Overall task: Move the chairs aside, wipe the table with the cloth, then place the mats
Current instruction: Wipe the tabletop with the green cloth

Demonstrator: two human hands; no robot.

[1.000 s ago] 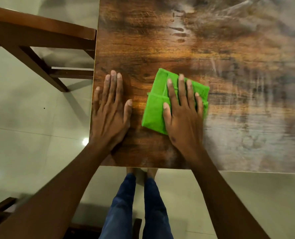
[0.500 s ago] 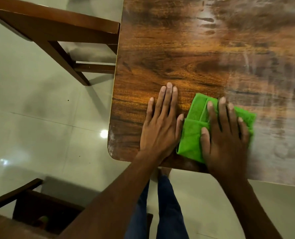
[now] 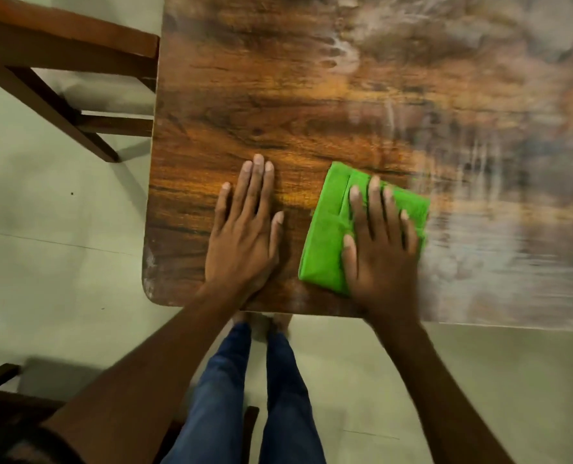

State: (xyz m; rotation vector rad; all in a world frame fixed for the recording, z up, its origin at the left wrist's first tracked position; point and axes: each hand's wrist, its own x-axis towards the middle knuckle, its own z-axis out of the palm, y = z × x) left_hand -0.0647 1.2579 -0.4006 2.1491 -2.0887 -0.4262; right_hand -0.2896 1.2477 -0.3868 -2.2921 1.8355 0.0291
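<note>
A folded bright green cloth [image 3: 325,242] lies flat on the wooden table [image 3: 278,95] near its front edge. My right hand [image 3: 379,249] presses down on the cloth with straight, spread fingers, covering its right half. My left hand [image 3: 245,236] rests flat on the bare wood to the left of the cloth, fingers straight, a small gap between it and the cloth. The tabletop's right side is streaked and hazy. No mats are in view.
A wooden chair [image 3: 60,61] stands off the table's left edge at the upper left. Another chair [image 3: 7,406] shows at the bottom left, behind me. My legs in blue jeans [image 3: 245,396] stand on the pale tiled floor [image 3: 44,262] at the table's rounded front-left corner.
My right hand has slid the cloth to the right, away from my left hand, which it touched half a second ago. The view has shifted.
</note>
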